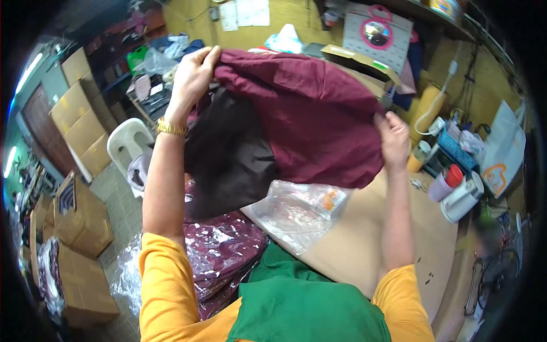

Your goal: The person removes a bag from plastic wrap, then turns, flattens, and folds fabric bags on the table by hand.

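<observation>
A maroon garment (319,119) with a dark brown or black part (233,148) is stretched out in the air before me; its exact kind does not show. My left hand (196,74) pinches its upper left edge, raised higher than the right. On the other side, my right hand (393,137) is closed on the right edge. Below the cloth, a clear plastic bag (302,214) with an orange print lies on the tan tabletop (364,239). Maroon pieces in shiny clear plastic (228,251) are piled by my left forearm.
Cardboard boxes (82,216) and a white plastic chair (128,137) stand to the left. Along the table's right side are an electric kettle (462,198), a lilac tumbler (439,187) and a blue basket (456,151). An open carton (359,71) sits at the back.
</observation>
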`<state>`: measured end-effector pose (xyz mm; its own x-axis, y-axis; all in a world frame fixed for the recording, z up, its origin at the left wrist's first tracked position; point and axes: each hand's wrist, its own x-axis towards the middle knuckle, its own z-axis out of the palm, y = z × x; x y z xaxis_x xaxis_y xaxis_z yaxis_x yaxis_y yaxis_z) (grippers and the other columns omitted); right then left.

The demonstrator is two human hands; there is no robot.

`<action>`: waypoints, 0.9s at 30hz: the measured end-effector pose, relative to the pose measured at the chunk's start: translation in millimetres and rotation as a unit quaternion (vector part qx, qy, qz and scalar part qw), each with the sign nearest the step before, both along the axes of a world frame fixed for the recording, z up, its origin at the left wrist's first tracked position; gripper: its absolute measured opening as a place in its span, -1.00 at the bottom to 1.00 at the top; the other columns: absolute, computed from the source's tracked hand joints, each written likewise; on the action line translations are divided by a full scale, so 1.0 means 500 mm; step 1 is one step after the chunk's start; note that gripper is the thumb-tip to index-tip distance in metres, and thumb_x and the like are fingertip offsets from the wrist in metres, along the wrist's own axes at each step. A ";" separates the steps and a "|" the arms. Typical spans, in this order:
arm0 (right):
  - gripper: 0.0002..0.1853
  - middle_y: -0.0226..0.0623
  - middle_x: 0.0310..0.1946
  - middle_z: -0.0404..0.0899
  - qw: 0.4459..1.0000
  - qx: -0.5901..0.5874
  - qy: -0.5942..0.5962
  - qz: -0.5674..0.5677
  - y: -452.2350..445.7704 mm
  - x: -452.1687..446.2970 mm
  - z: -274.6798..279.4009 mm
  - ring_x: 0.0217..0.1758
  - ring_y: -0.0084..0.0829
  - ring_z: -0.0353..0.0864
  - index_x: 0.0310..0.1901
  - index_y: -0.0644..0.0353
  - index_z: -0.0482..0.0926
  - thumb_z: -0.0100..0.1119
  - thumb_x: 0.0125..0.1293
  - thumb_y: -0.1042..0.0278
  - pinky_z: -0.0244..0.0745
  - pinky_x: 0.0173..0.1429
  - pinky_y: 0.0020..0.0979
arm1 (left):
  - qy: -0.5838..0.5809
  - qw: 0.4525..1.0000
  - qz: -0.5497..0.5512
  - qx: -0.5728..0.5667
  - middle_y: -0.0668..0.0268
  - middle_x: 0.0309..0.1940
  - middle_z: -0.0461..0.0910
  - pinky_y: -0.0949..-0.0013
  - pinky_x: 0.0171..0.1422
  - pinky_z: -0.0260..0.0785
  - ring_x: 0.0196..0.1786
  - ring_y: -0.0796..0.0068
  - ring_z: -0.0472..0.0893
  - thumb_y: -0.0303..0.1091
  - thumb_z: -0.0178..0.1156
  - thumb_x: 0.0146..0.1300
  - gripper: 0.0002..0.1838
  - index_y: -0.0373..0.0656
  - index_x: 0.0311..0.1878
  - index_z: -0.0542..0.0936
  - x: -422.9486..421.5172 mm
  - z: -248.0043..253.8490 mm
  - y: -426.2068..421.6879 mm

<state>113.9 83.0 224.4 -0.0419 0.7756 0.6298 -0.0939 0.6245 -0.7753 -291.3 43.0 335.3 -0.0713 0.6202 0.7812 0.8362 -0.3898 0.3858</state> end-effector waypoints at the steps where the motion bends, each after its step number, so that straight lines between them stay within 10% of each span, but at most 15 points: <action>1: -0.81 -0.64 -0.51 0.55 0.998 0.030 -0.036 -0.031 -0.010 0.036 0.047 -0.47 -0.74 0.33 -0.41 0.26 0.61 0.22 0.40 0.43 0.31 -0.37 -0.55 | 0.038 0.999 0.015 0.025 0.10 -0.03 0.71 0.29 0.10 0.46 -0.01 0.42 0.67 -0.10 0.18 0.43 -0.56 -0.25 0.17 0.62 0.007 -0.027 0.024; 4: -0.79 -0.56 -0.52 0.55 0.983 0.070 -0.162 -0.047 -0.089 0.049 0.157 -0.42 -0.75 0.40 -0.38 0.36 0.63 0.26 0.38 0.41 0.33 -0.34 -0.55 | 0.069 0.962 -0.224 0.140 -0.09 0.06 0.64 0.20 0.24 0.43 0.17 0.19 0.64 -0.11 0.44 0.18 -0.09 -0.09 0.53 0.23 0.216 -0.061 -0.041; 6: -0.83 -0.52 -0.46 0.62 0.962 0.083 -0.261 0.014 -0.113 0.065 0.193 -0.37 -0.73 0.49 -0.32 0.36 0.66 0.33 0.33 0.40 0.40 -0.29 -0.52 | 0.073 0.957 -0.278 0.026 -0.11 -0.02 0.67 0.22 0.17 0.49 0.07 0.11 0.69 -0.20 0.54 0.05 0.02 -0.07 0.55 0.20 0.333 -0.063 -0.094; 8: -0.70 -0.38 -0.40 0.70 0.934 0.012 -0.336 0.120 -0.149 0.094 0.214 -0.32 -0.60 0.62 -0.24 0.36 0.65 0.51 0.14 0.31 0.48 -0.24 -0.40 | 0.076 0.972 -0.220 -0.023 0.04 -0.16 0.74 0.28 -0.02 0.57 -0.15 0.14 0.76 -0.30 0.52 0.08 -0.37 -0.17 0.26 0.58 0.367 -0.068 -0.073; 9: -0.59 -0.16 -0.36 0.71 0.849 0.161 -0.499 0.066 -0.147 0.138 0.215 -0.28 -0.35 0.69 -0.22 0.34 0.66 0.59 0.00 0.23 0.53 -0.17 -0.27 | 0.053 0.965 -0.255 -0.013 0.12 -0.24 0.76 0.36 -0.07 0.56 -0.22 0.35 0.76 -0.35 0.49 0.11 -0.64 -0.23 -0.02 0.72 0.354 -0.074 -0.049; 11: -0.58 0.02 -0.31 0.68 0.675 -0.014 -0.736 -0.040 -0.137 0.181 0.179 -0.19 -0.10 0.69 -0.19 0.29 0.67 0.58 -0.03 0.21 0.55 -0.06 -0.18 | -0.090 0.879 -0.401 -0.240 0.17 -0.39 0.73 0.41 -0.17 0.51 -0.31 0.70 0.64 -0.37 0.48 0.11 -0.76 -0.25 -0.16 0.75 0.290 -0.089 -0.001; 13: -0.63 -0.04 -0.28 0.71 0.759 -0.041 -0.650 0.027 -0.056 0.251 0.106 -0.12 -0.13 0.73 -0.04 0.12 0.68 0.44 0.07 0.32 0.55 -0.03 -0.18 | 0.253 0.881 -0.218 -0.335 0.10 -0.42 0.70 0.32 -0.19 0.51 -0.35 0.48 0.69 -0.33 0.52 0.04 -0.72 -0.26 -0.21 0.74 0.274 -0.086 0.041; 16: -0.80 -0.02 -0.29 0.68 0.810 0.165 -0.456 -0.329 0.004 0.283 0.125 -0.16 -0.12 0.70 -0.16 0.23 0.61 0.32 0.17 0.42 0.52 -0.07 -0.18 | 0.191 0.977 -0.092 -0.020 0.02 -0.37 0.69 0.15 -0.13 0.51 -0.29 -0.01 0.68 -0.29 0.56 -0.04 -0.66 -0.27 -0.24 0.69 0.289 -0.081 0.099; 20: -0.85 -0.23 -0.34 0.66 0.815 0.340 -0.247 -0.399 -0.090 0.286 0.252 -0.27 -0.32 0.68 -0.19 0.23 0.59 0.33 0.22 0.51 0.52 -0.15 -0.32 | 0.047 0.955 -0.084 0.280 0.14 -0.45 0.65 0.25 -0.23 0.50 -0.39 0.13 0.66 -0.49 0.35 0.08 -0.87 -0.20 -0.30 0.60 0.321 0.053 0.024; 27: -0.63 -0.25 -0.10 0.66 0.887 0.101 -0.393 -0.221 -0.269 0.385 -0.003 0.06 -0.38 0.63 -0.04 0.31 0.56 0.41 0.08 0.59 0.47 0.18 -0.34 | 0.261 0.952 -0.133 0.090 0.24 -0.47 0.45 0.12 -0.26 0.36 -0.35 0.16 0.50 -0.63 0.26 -0.20 -0.73 -0.07 -0.40 0.48 0.352 -0.223 -0.159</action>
<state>306.5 -51.6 222.9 -0.2501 0.7007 0.6682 0.7149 0.5990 -0.3607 -115.3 -36.6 224.0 0.4968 0.4147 0.7624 0.7579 -0.6353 -0.1483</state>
